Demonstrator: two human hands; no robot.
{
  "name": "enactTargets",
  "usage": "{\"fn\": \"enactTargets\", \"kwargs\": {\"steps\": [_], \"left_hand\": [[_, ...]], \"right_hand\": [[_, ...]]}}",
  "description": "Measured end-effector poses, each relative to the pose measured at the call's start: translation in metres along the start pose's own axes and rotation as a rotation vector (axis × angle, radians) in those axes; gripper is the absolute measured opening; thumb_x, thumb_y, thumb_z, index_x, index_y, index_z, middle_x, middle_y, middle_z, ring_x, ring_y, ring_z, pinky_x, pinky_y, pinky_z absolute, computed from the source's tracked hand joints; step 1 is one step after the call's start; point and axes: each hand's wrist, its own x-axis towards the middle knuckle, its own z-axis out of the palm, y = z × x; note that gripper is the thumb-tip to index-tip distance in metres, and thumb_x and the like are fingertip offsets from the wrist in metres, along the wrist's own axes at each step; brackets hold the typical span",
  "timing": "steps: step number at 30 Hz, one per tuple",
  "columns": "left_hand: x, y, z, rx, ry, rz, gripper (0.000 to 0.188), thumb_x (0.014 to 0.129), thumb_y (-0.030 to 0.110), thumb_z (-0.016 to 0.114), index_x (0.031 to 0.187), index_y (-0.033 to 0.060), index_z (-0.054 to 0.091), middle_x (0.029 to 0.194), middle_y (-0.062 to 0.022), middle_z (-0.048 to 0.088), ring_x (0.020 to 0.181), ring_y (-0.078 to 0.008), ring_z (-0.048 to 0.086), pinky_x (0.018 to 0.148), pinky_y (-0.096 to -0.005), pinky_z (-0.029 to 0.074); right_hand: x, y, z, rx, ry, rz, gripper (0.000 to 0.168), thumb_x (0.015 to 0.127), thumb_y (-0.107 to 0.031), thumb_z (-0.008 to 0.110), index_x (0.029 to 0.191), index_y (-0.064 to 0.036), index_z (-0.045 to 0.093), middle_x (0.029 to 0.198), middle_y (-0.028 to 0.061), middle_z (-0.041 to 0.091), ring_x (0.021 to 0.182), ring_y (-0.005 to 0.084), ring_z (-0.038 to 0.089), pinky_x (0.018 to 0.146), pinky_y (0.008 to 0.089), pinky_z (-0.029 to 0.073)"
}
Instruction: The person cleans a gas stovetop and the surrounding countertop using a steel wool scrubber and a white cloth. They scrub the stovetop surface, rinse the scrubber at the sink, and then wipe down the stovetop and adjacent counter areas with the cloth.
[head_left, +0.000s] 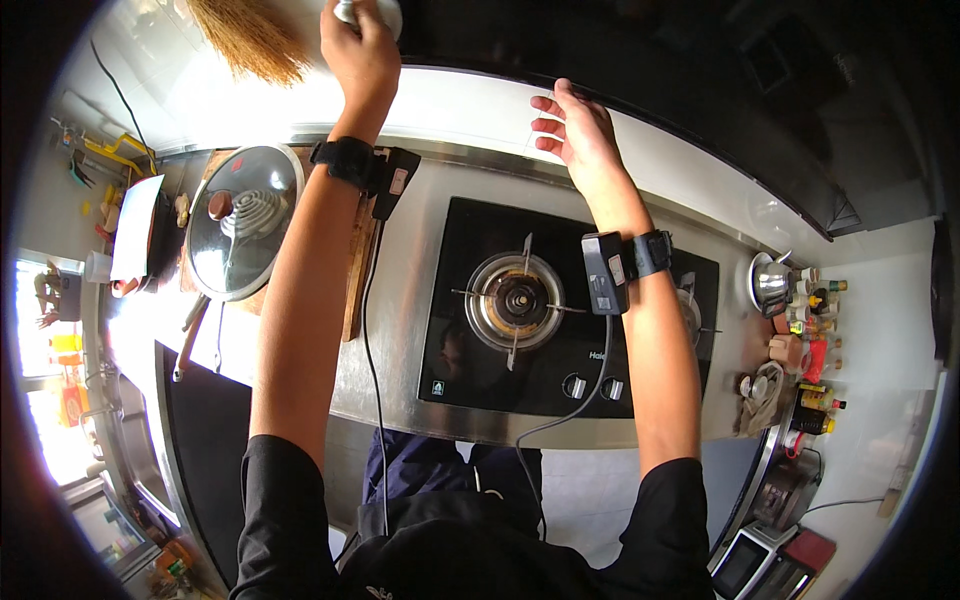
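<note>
My left hand (361, 56) is raised at the top edge of the view, fingers curled round a white rounded object (388, 16). The frame's edge and my fingers hide most of that object, so its kind is unclear. A straw brush or broom head (251, 37) hangs just left of this hand. My right hand (579, 127) is empty, fingers apart, in front of the white wall and close under the lower edge of a glossy black range hood (645, 52). Below my arms lies a black glass gas hob (480, 382), its left burner (517, 300) bare.
Left of the hob, a glass lid (259, 255) with a brown knob leans over a wooden board (360, 277). A steel kettle (771, 281) and several bottles (817, 397) line the right side. Cables (373, 337) trail from both wrist-worn devices across the counter's front edge.
</note>
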Motion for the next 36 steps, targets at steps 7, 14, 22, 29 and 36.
{"fn": "enactTargets", "kwargs": {"steps": [7, 14, 22, 29, 36], "left_hand": [[0.008, -0.019, -0.019, -0.387, -0.070, -0.324, 0.038, 0.096, 0.036, 0.056, 0.113, 0.0024, 0.055, 0.082, -0.0028, 0.056, 0.068, -0.0085, 0.052, 0.051, -0.0194, 0.042], [0.002, -0.011, -0.021, -0.625, -0.154, -0.366, 0.031, 0.097, 0.027, 0.052, 0.116, 0.0023, 0.057, 0.104, -0.0061, 0.055, 0.097, -0.0146, 0.053, 0.087, -0.0271, 0.042], [-0.004, 0.027, -0.009, 0.455, 0.117, 0.340, 0.035, 0.095, 0.018, 0.052, 0.124, -0.0013, 0.053, 0.097, -0.0213, 0.062, 0.081, -0.0364, 0.060, 0.075, -0.0432, 0.047], [-0.064, 0.079, -0.060, 0.513, -0.309, 0.097, 0.046, 0.097, 0.030, 0.049, 0.134, 0.0021, 0.049, 0.125, -0.0261, 0.042, 0.119, -0.0350, 0.038, 0.101, -0.0459, 0.033], [-0.103, 0.090, -0.073, -0.331, -0.331, -0.258, 0.062, 0.100, 0.045, 0.031, 0.138, -0.0033, 0.042, 0.127, -0.0204, 0.038, 0.114, -0.0323, 0.034, 0.105, -0.0429, 0.023]], "right_hand": [[-0.001, -0.001, 0.003, 0.002, 0.019, 0.047, 0.030, 0.094, -0.042, 0.059, 0.096, -0.012, 0.058, 0.100, 0.0076, 0.067, 0.079, 0.0162, 0.062, 0.063, 0.0289, 0.051], [0.005, 0.002, -0.003, -0.022, 0.011, 0.008, 0.032, 0.095, -0.040, 0.056, 0.098, -0.008, 0.058, 0.096, 0.0083, 0.069, 0.074, 0.0166, 0.065, 0.059, 0.0292, 0.052], [0.003, 0.004, 0.000, -0.079, 0.003, 0.016, 0.033, 0.094, -0.043, 0.057, 0.098, -0.010, 0.056, 0.095, 0.0069, 0.067, 0.070, 0.0137, 0.064, 0.056, 0.0254, 0.051], [-0.021, -0.005, 0.021, -0.429, -0.119, -0.017, 0.066, 0.095, -0.059, 0.037, 0.113, 0.000, 0.060, 0.096, 0.0076, 0.068, 0.071, 0.0125, 0.063, 0.055, 0.0223, 0.049], [-0.062, -0.001, 0.107, -0.106, -0.587, -0.353, 0.044, 0.103, -0.036, 0.040, 0.133, -0.004, 0.045, 0.119, 0.0061, 0.054, 0.113, 0.0135, 0.049, 0.099, 0.0294, 0.038]]}}
